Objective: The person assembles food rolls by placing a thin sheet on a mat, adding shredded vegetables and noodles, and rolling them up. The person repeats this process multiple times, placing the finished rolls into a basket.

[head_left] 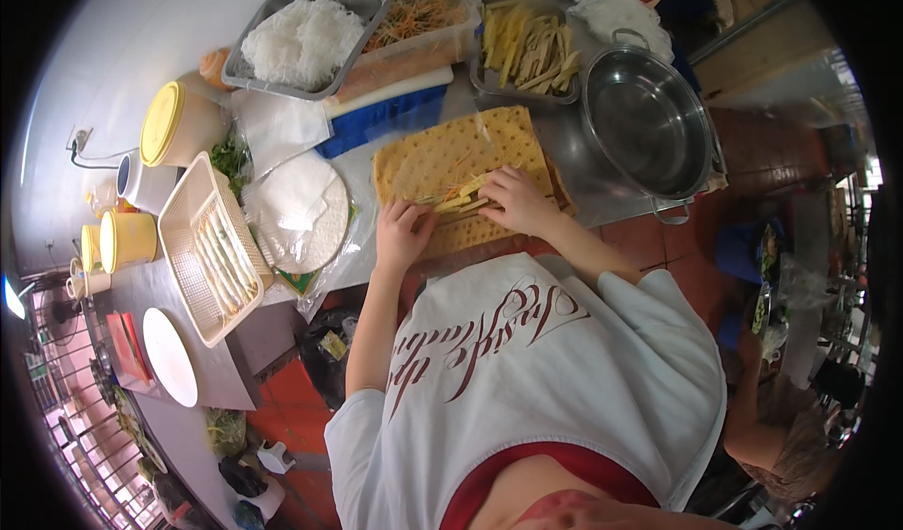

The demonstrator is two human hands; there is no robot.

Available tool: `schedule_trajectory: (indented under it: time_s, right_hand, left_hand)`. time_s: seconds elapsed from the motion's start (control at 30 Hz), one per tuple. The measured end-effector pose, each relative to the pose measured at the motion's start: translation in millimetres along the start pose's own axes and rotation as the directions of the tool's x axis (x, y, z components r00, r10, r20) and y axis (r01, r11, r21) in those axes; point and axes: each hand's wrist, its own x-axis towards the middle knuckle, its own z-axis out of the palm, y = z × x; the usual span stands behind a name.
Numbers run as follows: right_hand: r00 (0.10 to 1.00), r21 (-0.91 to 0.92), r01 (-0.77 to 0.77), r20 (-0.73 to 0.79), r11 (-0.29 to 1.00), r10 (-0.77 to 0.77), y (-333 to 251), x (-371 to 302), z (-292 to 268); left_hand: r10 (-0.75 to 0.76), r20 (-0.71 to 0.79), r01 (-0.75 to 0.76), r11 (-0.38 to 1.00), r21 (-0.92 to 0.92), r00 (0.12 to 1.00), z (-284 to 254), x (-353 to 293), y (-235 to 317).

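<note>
On a yellow patterned mat (470, 142) in front of me, a thin translucent sheet of rice paper lies with a line of filling strips (458, 197), yellow and pale with orange shreds. My left hand (404, 232) is at the left end of this filling, its fingers curled down onto the wrapper edge. At the other end, my right hand (515, 199) presses its bent fingers over the strips. Both hands grip the partly wrapped roll; the fingertips are partly hidden. Left of the mat lies a stack of round rice paper (318, 224) in clear plastic.
Behind stand a tray of white noodles (306, 46), a container of shredded carrot (414, 17) and a tray of yellow and pale strips (531, 50). A metal pot (647, 121) is at right; a basket (174, 234) of rolls at left. Another person's arm (752, 417) shows far right.
</note>
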Motion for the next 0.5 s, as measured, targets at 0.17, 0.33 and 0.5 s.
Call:
schedule_trajectory:
  time_s: [0.17, 0.33, 0.5]
  right_hand:
    - [0.989, 0.096, -0.048, -0.135, 0.994, 0.061, -6.2, 2.0, -8.2]
    - [0.92, 0.088, 0.117, -0.386, 0.989, -0.074, 15.0, 80.0, -74.4]
    - [0.901, 0.042, 0.26, -0.37, 0.965, -0.226, 0.7, 212.7, -126.0]
  left_hand:
    - [-0.061, -0.032, 0.06, 0.997, -0.049, 0.998, -15.4, -11.1, 7.1]
    - [-0.218, -0.193, 0.237, 0.968, 0.079, 0.957, -29.0, -43.7, -1.5]
    - [-0.24, -0.306, 0.296, 0.943, 0.151, 0.921, -27.0, -57.3, -9.5]
